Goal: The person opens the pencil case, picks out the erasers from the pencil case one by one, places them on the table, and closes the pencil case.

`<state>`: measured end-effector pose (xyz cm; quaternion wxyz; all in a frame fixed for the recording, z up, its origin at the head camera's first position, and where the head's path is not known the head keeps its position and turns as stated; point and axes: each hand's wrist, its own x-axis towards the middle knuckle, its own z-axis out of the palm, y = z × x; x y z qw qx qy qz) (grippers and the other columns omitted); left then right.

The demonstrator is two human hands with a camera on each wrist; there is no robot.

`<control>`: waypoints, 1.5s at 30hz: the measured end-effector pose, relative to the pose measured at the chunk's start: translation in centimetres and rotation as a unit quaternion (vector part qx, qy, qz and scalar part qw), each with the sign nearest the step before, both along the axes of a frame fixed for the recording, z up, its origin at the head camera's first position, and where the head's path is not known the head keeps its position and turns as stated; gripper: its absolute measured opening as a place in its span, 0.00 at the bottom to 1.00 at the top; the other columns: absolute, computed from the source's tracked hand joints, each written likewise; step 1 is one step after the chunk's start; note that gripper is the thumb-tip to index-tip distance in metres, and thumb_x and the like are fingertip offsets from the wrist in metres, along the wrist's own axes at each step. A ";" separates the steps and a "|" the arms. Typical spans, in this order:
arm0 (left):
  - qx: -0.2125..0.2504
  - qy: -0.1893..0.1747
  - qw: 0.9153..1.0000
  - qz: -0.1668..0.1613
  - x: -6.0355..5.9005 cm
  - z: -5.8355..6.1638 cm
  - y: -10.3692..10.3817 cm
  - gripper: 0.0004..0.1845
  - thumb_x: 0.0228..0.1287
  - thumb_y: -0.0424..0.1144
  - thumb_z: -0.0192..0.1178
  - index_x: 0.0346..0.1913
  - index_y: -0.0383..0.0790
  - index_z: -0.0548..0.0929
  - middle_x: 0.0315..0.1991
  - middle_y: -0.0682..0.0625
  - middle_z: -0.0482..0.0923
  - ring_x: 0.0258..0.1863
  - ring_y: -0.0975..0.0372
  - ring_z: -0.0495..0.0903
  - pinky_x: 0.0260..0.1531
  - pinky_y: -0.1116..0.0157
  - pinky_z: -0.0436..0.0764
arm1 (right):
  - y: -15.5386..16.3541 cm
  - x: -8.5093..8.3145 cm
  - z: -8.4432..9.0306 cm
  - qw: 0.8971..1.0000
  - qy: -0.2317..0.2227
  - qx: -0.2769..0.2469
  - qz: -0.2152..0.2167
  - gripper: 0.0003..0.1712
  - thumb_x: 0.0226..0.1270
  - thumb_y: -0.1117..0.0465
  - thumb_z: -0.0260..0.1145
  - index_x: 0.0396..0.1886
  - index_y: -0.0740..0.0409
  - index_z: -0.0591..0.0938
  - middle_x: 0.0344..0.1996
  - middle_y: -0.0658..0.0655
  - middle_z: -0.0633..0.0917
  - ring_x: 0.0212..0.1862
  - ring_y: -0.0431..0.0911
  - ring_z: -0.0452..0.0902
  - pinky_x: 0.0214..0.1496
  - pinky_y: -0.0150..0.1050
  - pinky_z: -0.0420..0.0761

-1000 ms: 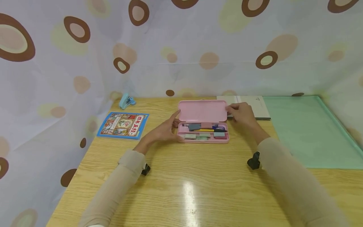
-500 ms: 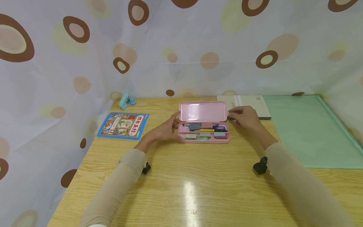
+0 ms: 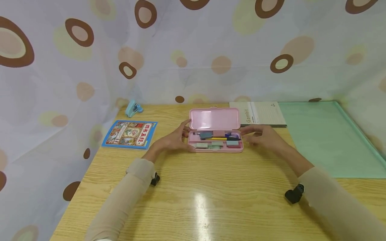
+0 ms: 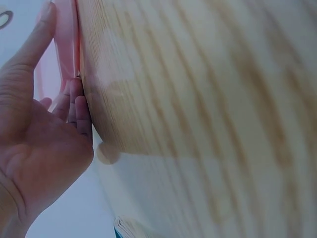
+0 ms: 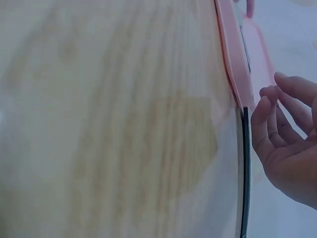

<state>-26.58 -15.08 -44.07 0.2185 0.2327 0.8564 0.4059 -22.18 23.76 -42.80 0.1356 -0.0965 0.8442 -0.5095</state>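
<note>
Right hand (image 3: 261, 138) drops off lid (image 3: 214, 118), fingers loose; left hand (image 3: 173, 140) flat against case (image 3: 215, 144); unsupported lid may fall shut.

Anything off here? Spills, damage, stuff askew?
Nothing stands out. The pink pencil case lies open and square on the table, pens and erasers inside its tray. The left hand rests against its left end; the right hand is beside its right end.
</note>
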 end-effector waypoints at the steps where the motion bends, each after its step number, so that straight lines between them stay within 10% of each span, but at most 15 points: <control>1: 0.001 0.000 1.000 0.000 0.0 0.0 0.0 0.67 0.57 0.44 0.80 0.84 0.54 0.37 0.74 0.43 0.59 0.67 0.51 0.66 0.72 0.49 0.63 | -0.2 0.2 -0.1 1.000 0.002 -0.001 0.009 0.23 0.74 0.59 0.69 0.65 0.57 0.82 0.61 0.63 0.83 0.41 0.47 0.82 0.42 0.39 0.84; 11: 0.007 -0.007 1.000 -0.004 -0.3 -0.1 -0.1 0.67 0.58 0.42 0.79 0.84 0.53 0.36 0.74 0.42 0.60 0.66 0.51 0.65 0.73 0.50 0.62 | -2.1 0.6 -0.7 0.999 0.012 0.012 0.036 0.24 0.68 0.65 0.72 0.63 0.60 0.83 0.68 0.64 0.76 0.41 0.49 0.77 0.36 0.36 0.79; 29: 0.024 -0.030 0.999 0.000 -0.4 -0.3 -0.1 0.66 0.58 0.39 0.78 0.84 0.57 0.36 0.72 0.43 0.60 0.64 0.52 0.64 0.70 0.51 0.62 | -3.3 0.2 -1.2 0.991 0.077 0.113 0.009 0.12 0.66 0.66 0.74 0.48 0.57 0.92 0.48 0.61 0.83 0.36 0.49 0.73 0.32 0.35 0.73; 45: 0.027 -0.030 0.999 0.014 -0.3 -0.4 0.0 0.67 0.56 0.41 0.80 0.84 0.58 0.38 0.69 0.44 0.62 0.63 0.53 0.64 0.71 0.52 0.62 | 2.5 -1.5 0.3 0.998 -0.007 0.025 -0.060 0.21 0.72 0.59 0.70 0.60 0.64 0.84 0.37 0.56 0.85 0.29 0.42 0.74 0.33 0.39 0.78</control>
